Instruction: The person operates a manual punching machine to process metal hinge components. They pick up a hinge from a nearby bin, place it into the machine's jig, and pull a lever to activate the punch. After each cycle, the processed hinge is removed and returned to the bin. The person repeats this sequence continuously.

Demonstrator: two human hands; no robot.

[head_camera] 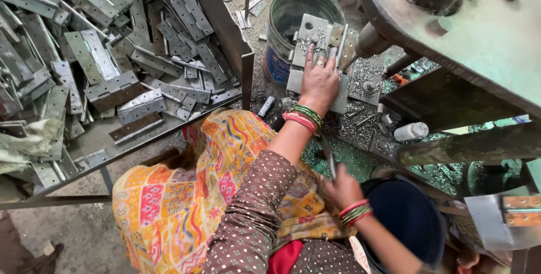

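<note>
Pressing flat, our left hand (319, 82) lies on a stack of grey metal plates (309, 37), fingers (309, 55) spread apart over the top plate. Just beyond the fingertips stands a grey bucket (282, 20). Our right hand (341, 188) sits near our lap, fingers closed around a thin metal rod (328, 158). Metal shavings (360, 127) lie between both hands. Well off to the left hand's side, a tray (225, 20) holds heaped hinges (115, 91).

Right hand (342, 190) blurred, grip perhaps closed
</note>
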